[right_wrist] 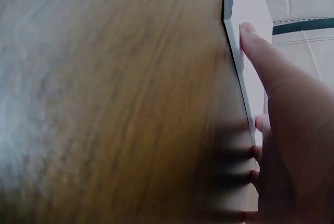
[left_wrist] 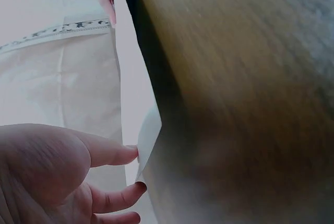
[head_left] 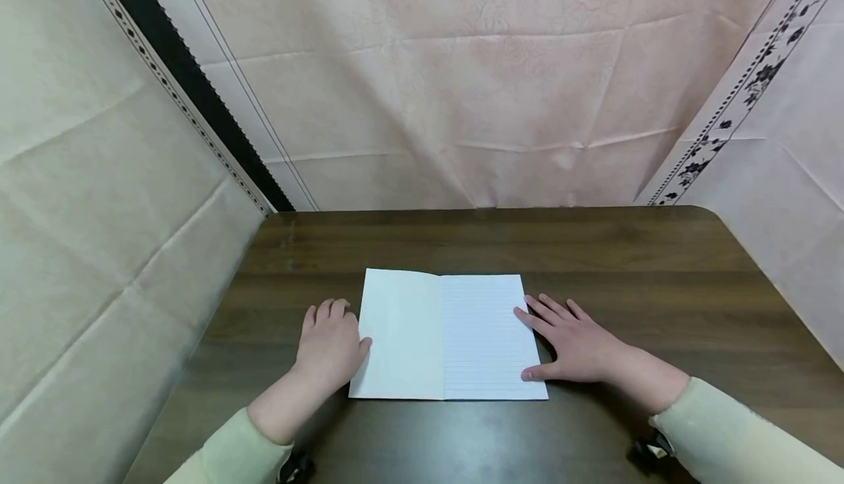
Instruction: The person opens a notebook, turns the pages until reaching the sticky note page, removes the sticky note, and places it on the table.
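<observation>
The notebook (head_left: 443,337) lies open on the table (head_left: 409,440), in the lower centre of the frame. The left hand (head_left: 331,345) pinches its left edge between thumb and finger; the right hand (head_left: 583,350), fingers spread, rests on the right page (head_left: 484,341). It is probably light, flexible and easy to crease, so the 2 outer edges seem the best hold.
</observation>
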Tool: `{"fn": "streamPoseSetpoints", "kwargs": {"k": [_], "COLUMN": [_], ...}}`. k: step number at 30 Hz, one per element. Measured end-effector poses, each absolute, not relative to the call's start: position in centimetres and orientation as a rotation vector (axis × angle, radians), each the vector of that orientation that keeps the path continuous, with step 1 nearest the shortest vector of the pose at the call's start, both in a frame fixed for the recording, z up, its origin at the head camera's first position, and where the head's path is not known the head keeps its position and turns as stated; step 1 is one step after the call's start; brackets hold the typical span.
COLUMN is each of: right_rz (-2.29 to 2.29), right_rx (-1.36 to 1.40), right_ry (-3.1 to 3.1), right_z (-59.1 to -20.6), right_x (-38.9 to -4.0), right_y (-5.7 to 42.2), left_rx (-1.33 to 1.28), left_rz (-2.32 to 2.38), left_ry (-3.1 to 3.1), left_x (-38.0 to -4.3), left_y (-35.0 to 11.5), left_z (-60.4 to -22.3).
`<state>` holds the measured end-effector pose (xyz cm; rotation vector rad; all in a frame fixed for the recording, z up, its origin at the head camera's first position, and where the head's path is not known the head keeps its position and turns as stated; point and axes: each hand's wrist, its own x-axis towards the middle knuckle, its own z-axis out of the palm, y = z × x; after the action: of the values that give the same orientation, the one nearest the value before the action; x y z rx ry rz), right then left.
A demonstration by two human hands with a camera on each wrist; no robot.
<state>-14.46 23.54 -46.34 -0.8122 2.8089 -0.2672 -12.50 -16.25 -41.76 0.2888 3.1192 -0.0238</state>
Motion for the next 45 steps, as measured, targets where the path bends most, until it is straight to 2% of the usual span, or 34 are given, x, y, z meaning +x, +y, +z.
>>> {"fn": "streamPoseSetpoints", "kwargs": {"k": [11, 29, 45], "right_rz": [-0.275, -0.278, -0.267], "right_rx": [-0.817, -0.813, -0.815], "right_ry": [2.801, 2.801, 2.79], "right_z": [-46.3, -46.6, -46.2], "right_x": [-14.5, -14.6, -14.6], "right_y": [23.5, 23.6, 23.5], "left_rx": [0.216, 0.242, 0.513], "left_rz": [-0.028, -0.045, 0.04], "left_ry": [2.993, 3.027, 3.018], "left_x": [-13.2, -13.5, -14.1], "left_y": [-16.3, -16.3, -12.5], "left_z": [-42.9, -43.1, -42.8]}}
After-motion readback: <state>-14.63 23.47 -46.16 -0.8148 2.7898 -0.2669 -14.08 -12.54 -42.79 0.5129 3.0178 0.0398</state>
